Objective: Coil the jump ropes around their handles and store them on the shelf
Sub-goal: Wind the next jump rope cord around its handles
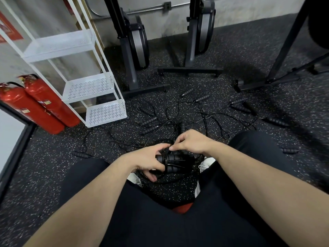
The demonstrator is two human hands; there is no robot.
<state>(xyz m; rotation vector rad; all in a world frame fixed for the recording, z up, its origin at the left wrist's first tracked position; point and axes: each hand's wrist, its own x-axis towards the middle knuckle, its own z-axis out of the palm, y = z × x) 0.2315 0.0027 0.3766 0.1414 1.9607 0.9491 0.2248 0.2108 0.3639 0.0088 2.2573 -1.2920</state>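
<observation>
My left hand (149, 160) grips a pair of black foam jump-rope handles (171, 158) held side by side, with thin black cord looped round them. My right hand (191, 141) pinches that cord just above the handles. Several more black jump ropes (179, 118) lie tangled on the speckled rubber floor in front of me, their handles (148, 121) scattered left and right. A white metal shelf unit (105, 113) with perforated trays stands at the left; its visible trays hold nothing.
Two red fire extinguishers (35, 104) lean beside the shelf. Black exercise machines (137, 45) and their floor bars (190, 70) stand along the back wall. A dark stand (277, 68) fills the right. My legs in dark trousers and white shoes (204, 164) frame the work.
</observation>
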